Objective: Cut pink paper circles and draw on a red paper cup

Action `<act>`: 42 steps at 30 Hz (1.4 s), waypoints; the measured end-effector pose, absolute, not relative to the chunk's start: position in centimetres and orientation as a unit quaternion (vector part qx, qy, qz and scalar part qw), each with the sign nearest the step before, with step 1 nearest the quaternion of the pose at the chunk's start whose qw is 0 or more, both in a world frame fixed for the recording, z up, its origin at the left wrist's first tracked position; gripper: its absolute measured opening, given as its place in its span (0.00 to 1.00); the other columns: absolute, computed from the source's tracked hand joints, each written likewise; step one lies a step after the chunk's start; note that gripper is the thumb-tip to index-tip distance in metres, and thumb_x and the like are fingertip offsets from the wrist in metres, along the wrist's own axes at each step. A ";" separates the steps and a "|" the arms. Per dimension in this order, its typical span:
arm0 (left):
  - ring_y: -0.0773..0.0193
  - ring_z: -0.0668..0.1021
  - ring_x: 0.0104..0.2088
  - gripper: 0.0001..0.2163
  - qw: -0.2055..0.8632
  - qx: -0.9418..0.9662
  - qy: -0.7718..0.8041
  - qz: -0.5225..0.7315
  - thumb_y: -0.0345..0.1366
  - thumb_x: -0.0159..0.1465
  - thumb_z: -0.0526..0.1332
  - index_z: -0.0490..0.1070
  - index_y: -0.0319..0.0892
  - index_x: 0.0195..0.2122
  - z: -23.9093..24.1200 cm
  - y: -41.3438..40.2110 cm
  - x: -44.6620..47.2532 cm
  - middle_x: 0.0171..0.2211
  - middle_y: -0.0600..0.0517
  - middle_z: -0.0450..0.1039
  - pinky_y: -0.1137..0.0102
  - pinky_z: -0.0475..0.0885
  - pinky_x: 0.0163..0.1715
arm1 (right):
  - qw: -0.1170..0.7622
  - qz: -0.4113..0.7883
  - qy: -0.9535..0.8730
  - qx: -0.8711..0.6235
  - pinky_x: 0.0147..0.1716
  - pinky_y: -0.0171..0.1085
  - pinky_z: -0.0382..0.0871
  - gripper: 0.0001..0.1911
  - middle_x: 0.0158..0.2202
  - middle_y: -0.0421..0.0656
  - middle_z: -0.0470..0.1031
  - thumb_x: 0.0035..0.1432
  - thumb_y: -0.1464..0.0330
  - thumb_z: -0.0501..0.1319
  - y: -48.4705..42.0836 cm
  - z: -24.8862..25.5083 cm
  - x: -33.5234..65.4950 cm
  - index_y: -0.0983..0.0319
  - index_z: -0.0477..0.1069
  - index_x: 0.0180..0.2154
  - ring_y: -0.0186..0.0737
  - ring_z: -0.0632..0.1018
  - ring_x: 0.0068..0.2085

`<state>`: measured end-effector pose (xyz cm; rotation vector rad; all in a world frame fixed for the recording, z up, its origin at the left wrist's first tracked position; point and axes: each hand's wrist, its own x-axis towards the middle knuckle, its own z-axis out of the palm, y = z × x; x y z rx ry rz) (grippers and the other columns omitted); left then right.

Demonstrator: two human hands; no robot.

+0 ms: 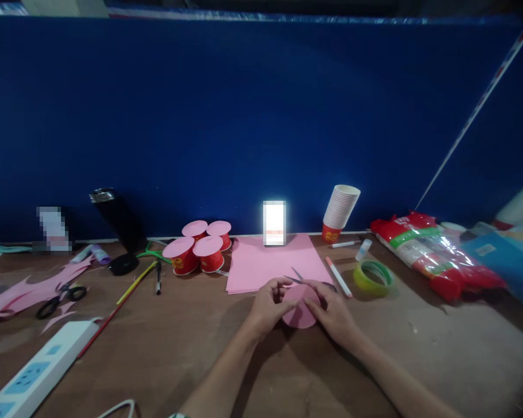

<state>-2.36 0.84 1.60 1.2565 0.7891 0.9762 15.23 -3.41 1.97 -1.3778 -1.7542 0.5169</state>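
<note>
My left hand is closed, pinching the left edge of a round pink paper piece low over the table. My right hand is closed on small scissors, whose blades point up and left over the paper piece. Just behind my hands lies a stack of pink paper sheets. Several red cups capped with pink paper discs stand to the left of the stack.
A tilted stack of paper cups, markers, a green tape roll and a red bag lie right. Black scissors, pink scraps, a power strip and a black bottle lie left. A bright phone stands against the blue wall.
</note>
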 end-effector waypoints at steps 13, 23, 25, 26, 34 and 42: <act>0.68 0.72 0.23 0.17 0.620 0.547 0.379 0.416 0.45 0.54 0.63 0.71 0.38 0.39 0.6 0.8 -1.9 0.25 0.51 0.71 0.75 0.65 0.19 | 0.369 0.111 -0.641 -0.664 0.47 0.41 0.69 0.21 0.48 0.51 0.76 0.54 0.70 0.54 1.9 4.7 21.6 0.67 0.68 0.50 0.44 0.76 0.47; 0.70 0.71 0.23 0.17 0.617 0.543 0.390 0.415 0.45 0.53 0.64 0.71 0.38 0.37 0.9 0.8 -2.0 0.25 0.51 0.71 0.75 0.65 0.21 | 0.248 0.055 -0.619 -0.744 0.46 0.43 0.66 0.23 0.47 0.54 0.76 0.57 0.75 0.54 6.9 4.1 21.3 0.67 0.64 0.55 0.51 0.76 0.46; 0.69 0.72 0.23 0.17 0.623 0.537 0.393 0.411 0.45 0.53 0.64 0.71 0.38 0.37 1.1 0.8 -2.0 0.25 0.51 0.72 0.75 0.65 0.21 | 0.222 0.052 -0.614 -0.756 0.45 0.43 0.66 0.23 0.46 0.54 0.76 0.57 0.74 0.54 7.2 4.2 21.2 0.67 0.64 0.55 0.51 0.77 0.46; 0.69 0.71 0.23 0.16 0.626 0.533 0.396 0.408 0.45 0.53 0.64 0.70 0.38 0.37 1.2 0.7 -2.0 0.25 0.52 0.72 0.75 0.64 0.20 | 0.210 0.050 -0.613 -0.760 0.45 0.42 0.66 0.23 0.45 0.54 0.77 0.58 0.74 0.54 7.3 4.3 21.2 0.67 0.63 0.55 0.51 0.77 0.45; 0.69 0.71 0.23 0.16 0.627 0.528 0.398 0.413 0.44 0.52 0.65 0.70 0.38 0.36 0.9 1.1 -2.0 0.24 0.53 0.69 0.75 0.63 0.20 | 0.135 0.031 -0.632 -0.763 0.42 0.38 0.66 0.21 0.44 0.52 0.77 0.58 0.74 0.55 7.3 4.4 21.2 0.64 0.64 0.55 0.47 0.78 0.43; 0.70 0.70 0.21 0.16 0.639 0.510 0.400 0.415 0.44 0.51 0.66 0.70 0.38 0.35 1.2 1.1 -2.0 0.23 0.53 0.70 0.75 0.62 0.20 | 0.171 -0.059 -0.658 -0.731 0.44 0.39 0.66 0.18 0.48 0.52 0.72 0.60 0.69 0.55 6.6 5.8 20.5 0.64 0.67 0.52 0.47 0.74 0.47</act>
